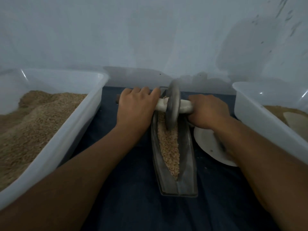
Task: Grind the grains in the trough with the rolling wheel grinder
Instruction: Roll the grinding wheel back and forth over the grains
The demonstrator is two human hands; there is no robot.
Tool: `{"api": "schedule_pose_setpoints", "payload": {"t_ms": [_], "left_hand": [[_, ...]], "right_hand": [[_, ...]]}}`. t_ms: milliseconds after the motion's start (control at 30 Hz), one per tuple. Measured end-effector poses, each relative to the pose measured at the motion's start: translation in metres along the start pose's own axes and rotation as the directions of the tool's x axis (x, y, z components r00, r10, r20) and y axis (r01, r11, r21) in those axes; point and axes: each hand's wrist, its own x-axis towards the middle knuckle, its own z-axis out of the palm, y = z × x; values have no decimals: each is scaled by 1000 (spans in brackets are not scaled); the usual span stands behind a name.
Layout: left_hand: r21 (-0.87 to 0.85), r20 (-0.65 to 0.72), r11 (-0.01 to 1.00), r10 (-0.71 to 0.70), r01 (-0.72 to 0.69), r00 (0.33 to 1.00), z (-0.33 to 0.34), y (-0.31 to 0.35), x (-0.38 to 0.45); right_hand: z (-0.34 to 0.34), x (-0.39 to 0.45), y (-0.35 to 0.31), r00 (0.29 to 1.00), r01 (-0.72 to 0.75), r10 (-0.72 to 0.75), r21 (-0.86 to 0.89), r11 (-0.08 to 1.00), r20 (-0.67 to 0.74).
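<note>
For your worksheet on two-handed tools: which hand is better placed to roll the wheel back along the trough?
Neither alone. The left hand and right hand each grip one end of the axle, either side of the wheel, so both should pull together.

Both forearms stretched forward, left hand (135,106) and right hand (207,111) knuckles up, fingers curled in grips

Left hand (135,105) and right hand (207,110) each grip one end of the white-wrapped handle (185,106) through the grey wheel (173,105). The wheel stands upright in the far half of the dark metal trough (186,157), its rim set in the grains (170,147). The trough lies on a dark blue cloth (126,189). A white plate (208,147) sits just right of the trough, partly under the right forearm. Clear plastic tubs flank the work: the left tub (70,130) heaped with brown grain, the right tub (260,114) partly filled.
</note>
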Motion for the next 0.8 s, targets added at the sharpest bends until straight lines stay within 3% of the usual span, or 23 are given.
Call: {"api": "schedule_pose_setpoints", "payload": {"t_ms": [200, 500, 800], "left_hand": [[-2, -29, 1000, 10, -10, 1000, -4, 2, -8], [-32, -55, 999, 1, -2, 998, -25, 9, -48], [-52, 0, 997, 63, -63, 998, -62, 8, -73]], "right_hand": [[2, -12, -2, 998, 6, -7, -16, 1000, -58], [8, -68, -12, 942, 99, -95, -5, 995, -323], [0, -126, -16, 898, 162, -148, 0, 987, -414]]}}
